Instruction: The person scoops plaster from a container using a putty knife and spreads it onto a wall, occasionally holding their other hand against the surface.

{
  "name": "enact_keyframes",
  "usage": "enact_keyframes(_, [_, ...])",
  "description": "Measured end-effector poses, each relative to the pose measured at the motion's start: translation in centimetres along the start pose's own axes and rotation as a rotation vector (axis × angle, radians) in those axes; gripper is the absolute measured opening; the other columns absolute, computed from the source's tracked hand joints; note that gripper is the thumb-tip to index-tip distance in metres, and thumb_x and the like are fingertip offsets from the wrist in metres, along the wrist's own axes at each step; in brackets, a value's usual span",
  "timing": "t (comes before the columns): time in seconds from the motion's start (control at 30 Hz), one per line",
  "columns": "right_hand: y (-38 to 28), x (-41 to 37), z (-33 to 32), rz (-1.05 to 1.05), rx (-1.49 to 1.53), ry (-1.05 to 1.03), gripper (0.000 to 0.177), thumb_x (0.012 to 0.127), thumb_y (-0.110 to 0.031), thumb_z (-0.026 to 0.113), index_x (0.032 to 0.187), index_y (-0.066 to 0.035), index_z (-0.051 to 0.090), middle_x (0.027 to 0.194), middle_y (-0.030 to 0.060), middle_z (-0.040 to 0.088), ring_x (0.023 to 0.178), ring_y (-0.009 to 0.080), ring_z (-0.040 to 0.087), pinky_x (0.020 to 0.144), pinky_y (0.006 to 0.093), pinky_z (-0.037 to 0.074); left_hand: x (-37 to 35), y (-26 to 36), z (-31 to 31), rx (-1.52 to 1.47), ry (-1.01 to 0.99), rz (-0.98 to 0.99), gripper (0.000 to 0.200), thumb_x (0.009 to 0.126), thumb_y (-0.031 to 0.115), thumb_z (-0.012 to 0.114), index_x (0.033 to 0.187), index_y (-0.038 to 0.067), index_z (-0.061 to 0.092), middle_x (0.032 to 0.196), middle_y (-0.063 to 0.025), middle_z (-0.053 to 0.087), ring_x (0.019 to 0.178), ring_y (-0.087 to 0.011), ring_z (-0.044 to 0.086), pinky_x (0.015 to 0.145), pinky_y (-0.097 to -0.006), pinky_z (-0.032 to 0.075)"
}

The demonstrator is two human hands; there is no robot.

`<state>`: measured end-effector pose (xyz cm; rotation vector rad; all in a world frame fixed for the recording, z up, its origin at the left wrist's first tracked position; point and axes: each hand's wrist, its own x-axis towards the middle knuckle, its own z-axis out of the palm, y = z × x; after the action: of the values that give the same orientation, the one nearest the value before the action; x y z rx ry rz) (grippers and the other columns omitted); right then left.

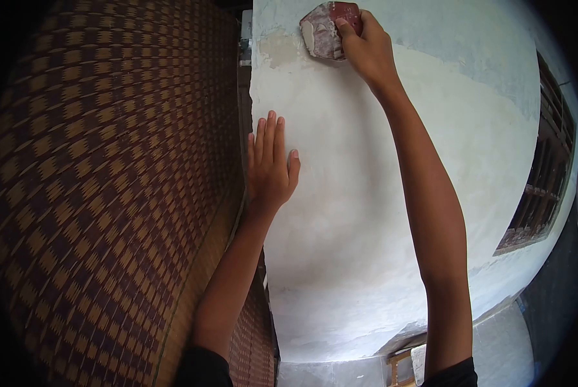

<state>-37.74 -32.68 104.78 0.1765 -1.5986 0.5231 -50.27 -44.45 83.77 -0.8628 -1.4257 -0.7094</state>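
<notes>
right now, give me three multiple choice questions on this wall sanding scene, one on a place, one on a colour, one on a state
1. Where on the wall is the sanding block?
A. low, by the window frame
B. high up, above the left hand
C. lying on the floor

2. What colours is the woven mat?
A. dark brown and tan
B. blue and white
C. plain green

3. How is the left hand?
A. in a fist
B. gripping the mat
C. flat on the wall, fingers straight

Answers:
1 B, the right hand presses the block to the wall well above the left hand.
2 A, its checked weave shows those two tones.
3 C, the palm lies open against the plaster.
</notes>
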Motion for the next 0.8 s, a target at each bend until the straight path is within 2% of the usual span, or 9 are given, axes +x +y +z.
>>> enact_keyframes(0.1, [1.4, 0.4, 0.6, -0.027, -0.248, -0.107, 0.04, 0.095, -0.03, 0.058, 0.12, 0.001, 0.059, 0.103, 0.0161, 0.07, 0.096, 0.0248, 0.066, 0.087, 0.0353, 0.049, 0.0, -0.2, 0.0, -0.006, 0.01, 0.012, 0.062, 0.092, 0.016, 0.051, 0.149, 0.0, 0.032, 0.156, -0.019, 0.032, 0.145, -0.0369, 0.028, 0.117, -0.0551, 0.022])
enact_keyframes(0.23, [1.3, 0.6, -0.7, 0.12, -0.05, 0.014, 0.039, 0.095, -0.03, 0.059, 0.12, 0.001, 0.059, 0.102, 0.0172, 0.07, 0.094, 0.0256, 0.066, 0.086, 0.0354, 0.049, 0.0, -0.1, 0.1, -0.004, 0.001, 0.004, 0.062, 0.093, 0.016, 0.05, 0.149, -0.001, 0.032, 0.156, -0.0193, 0.032, 0.145, -0.0371, 0.028, 0.117, -0.0552, 0.022])
enact_keyframes(0.3, [0.3, -0.5, -0.2, 0.023, 0.0, 0.031, 0.038, 0.095, -0.029, 0.06, 0.119, 0.001, 0.06, 0.101, 0.0177, 0.07, 0.092, 0.0266, 0.067, 0.085, 0.0359, 0.049, 0.0, 0.0, 0.1, 0.006, 0.003, 0.005, 0.062, 0.093, 0.016, 0.05, 0.149, -0.001, 0.032, 0.156, -0.0195, 0.031, 0.145, -0.0371, 0.028, 0.117, -0.0555, 0.021])
enact_keyframes(0.37, [1.4, -0.7, 1.5, -0.089, -0.13, 0.0, 0.038, 0.094, -0.028, 0.06, 0.118, 0.001, 0.06, 0.099, 0.0181, 0.07, 0.091, 0.0271, 0.067, 0.086, 0.0364, 0.049, 0.0, 0.0, 0.1, -0.005, 0.007, 0.006, 0.062, 0.093, 0.016, 0.05, 0.149, -0.001, 0.032, 0.156, -0.0194, 0.031, 0.145, -0.0371, 0.028, 0.117, -0.0556, 0.021])
enact_keyframes(0.43, [1.9, -1.0, 2.1, -0.107, -0.159, -0.002, 0.034, 0.091, -0.023, 0.059, 0.109, 0.006, 0.059, 0.094, 0.0228, 0.067, 0.096, 0.0376, 0.06, 0.089, 0.0465, 0.045, 0.0, -0.1, 0.1, -0.011, 0.008, 0.009, 0.061, 0.093, 0.016, 0.049, 0.149, -0.001, 0.032, 0.156, -0.0193, 0.031, 0.145, -0.0371, 0.028, 0.117, -0.0557, 0.021])
enact_keyframes(0.53, [2.5, -0.7, 1.1, -0.005, -0.09, 0.047, 0.034, 0.092, -0.023, 0.059, 0.11, 0.006, 0.058, 0.094, 0.0223, 0.067, 0.096, 0.0369, 0.059, 0.09, 0.0463, 0.044, 0.0, -0.2, 0.1, 0.005, 0.003, 0.005, 0.062, 0.093, 0.016, 0.049, 0.15, 0.0, 0.031, 0.156, -0.0191, 0.031, 0.145, -0.0369, 0.028, 0.117, -0.0554, 0.021])
enact_keyframes(0.63, [1.6, -1.7, 1.3, -0.029, 0.076, 0.071, 0.035, 0.092, -0.023, 0.058, 0.11, 0.007, 0.057, 0.093, 0.0216, 0.067, 0.097, 0.0361, 0.059, 0.091, 0.0461, 0.043, -0.1, -0.2, 0.2, 0.008, 0.001, 0.006, 0.062, 0.093, 0.017, 0.048, 0.15, 0.0, 0.031, 0.156, -0.0189, 0.031, 0.146, -0.0367, 0.027, 0.117, -0.0551, 0.02])
enact_keyframes(0.7, [1.6, -2.5, 2.3, -0.11, -0.114, 0.039, 0.034, 0.092, -0.022, 0.058, 0.109, 0.007, 0.057, 0.094, 0.0211, 0.067, 0.096, 0.0351, 0.059, 0.092, 0.0449, 0.041, -0.1, -0.2, 0.2, 0.004, 0.009, 0.007, 0.062, 0.093, 0.017, 0.048, 0.15, 0.0, 0.031, 0.156, -0.0188, 0.031, 0.146, -0.0366, 0.026, 0.117, -0.0551, 0.02])
enact_keyframes(0.8, [2.0, -2.3, 1.5, 0.002, -0.141, 0.053, 0.032, 0.092, -0.021, 0.058, 0.109, 0.006, 0.058, 0.095, 0.0202, 0.068, 0.096, 0.0347, 0.058, 0.092, 0.0446, 0.04, -0.1, -0.2, 0.1, -0.004, -0.001, 0.005, 0.061, 0.093, 0.017, 0.048, 0.15, 0.0, 0.031, 0.156, -0.0188, 0.031, 0.146, -0.0366, 0.026, 0.117, -0.0552, 0.02])
